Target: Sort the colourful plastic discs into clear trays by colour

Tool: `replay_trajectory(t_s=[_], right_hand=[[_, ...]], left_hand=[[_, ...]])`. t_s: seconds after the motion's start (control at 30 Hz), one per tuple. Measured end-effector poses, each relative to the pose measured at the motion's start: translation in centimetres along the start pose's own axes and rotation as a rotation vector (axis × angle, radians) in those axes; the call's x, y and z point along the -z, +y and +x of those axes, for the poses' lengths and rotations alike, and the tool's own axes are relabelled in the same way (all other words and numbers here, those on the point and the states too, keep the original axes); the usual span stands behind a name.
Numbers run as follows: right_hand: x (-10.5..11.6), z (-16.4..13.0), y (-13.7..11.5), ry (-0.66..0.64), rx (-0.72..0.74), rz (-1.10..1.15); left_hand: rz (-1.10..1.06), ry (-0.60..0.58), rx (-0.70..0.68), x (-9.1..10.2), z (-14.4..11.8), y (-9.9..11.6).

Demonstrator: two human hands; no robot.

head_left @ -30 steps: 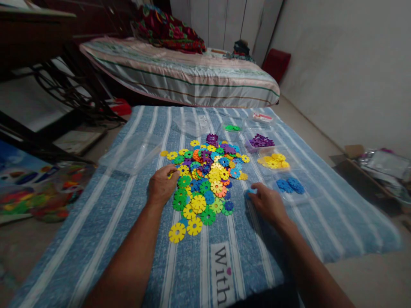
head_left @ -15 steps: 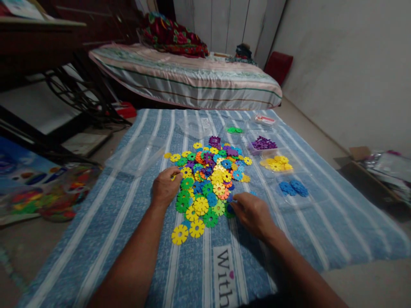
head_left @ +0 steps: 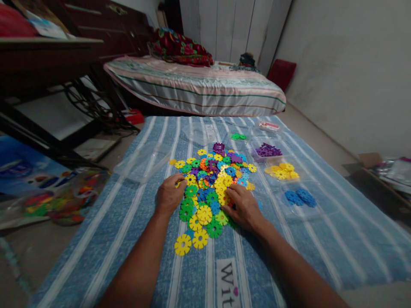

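A loose heap of flower-shaped notched plastic discs (head_left: 204, 214) in yellow, green, blue, orange and purple lies on the striped cloth. At its left edge, my left hand (head_left: 170, 194) is closed with a yellow disc (head_left: 177, 184) partly showing between thumb and fingers. My right hand (head_left: 245, 207) reaches into the heap from the right. Its thumb and fingers are apart over orange and yellow discs; its fingertips partly cover them, so contact is hard to judge.
Clear containers along the right hold blue discs (head_left: 300, 197), yellow discs (head_left: 282, 171), purple pieces (head_left: 268, 150) and green discs (head_left: 238, 137). Transparent lids (head_left: 141, 164) lie at left. A bed (head_left: 199, 90) stands beyond; a sewing-machine table (head_left: 48, 47) is at left.
My right hand has moved from the heap's right edge inward over the orange and yellow discs, its fingers parting. My left hand stays at the left edge. The camera view has shifted slightly.
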State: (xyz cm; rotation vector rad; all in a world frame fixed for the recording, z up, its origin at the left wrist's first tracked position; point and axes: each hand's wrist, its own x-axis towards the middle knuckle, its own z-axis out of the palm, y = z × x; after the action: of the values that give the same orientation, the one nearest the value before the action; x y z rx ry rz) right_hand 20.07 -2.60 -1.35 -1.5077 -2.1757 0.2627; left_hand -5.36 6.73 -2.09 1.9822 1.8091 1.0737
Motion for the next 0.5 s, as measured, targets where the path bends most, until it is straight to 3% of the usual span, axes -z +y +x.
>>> replay_trajectory(t_s=[0.17,0.5], right_hand=[[-0.7,-0.3,0.6,0.155,0.051,0.046],[-1.2,-0.6,0.7,0.248,0.105,0.050]], left_hand=[[0.020,-0.004,0.003,0.2,0.1,0.1],[-0.001,0.009,-0.002,0.2,0.2,0.0]])
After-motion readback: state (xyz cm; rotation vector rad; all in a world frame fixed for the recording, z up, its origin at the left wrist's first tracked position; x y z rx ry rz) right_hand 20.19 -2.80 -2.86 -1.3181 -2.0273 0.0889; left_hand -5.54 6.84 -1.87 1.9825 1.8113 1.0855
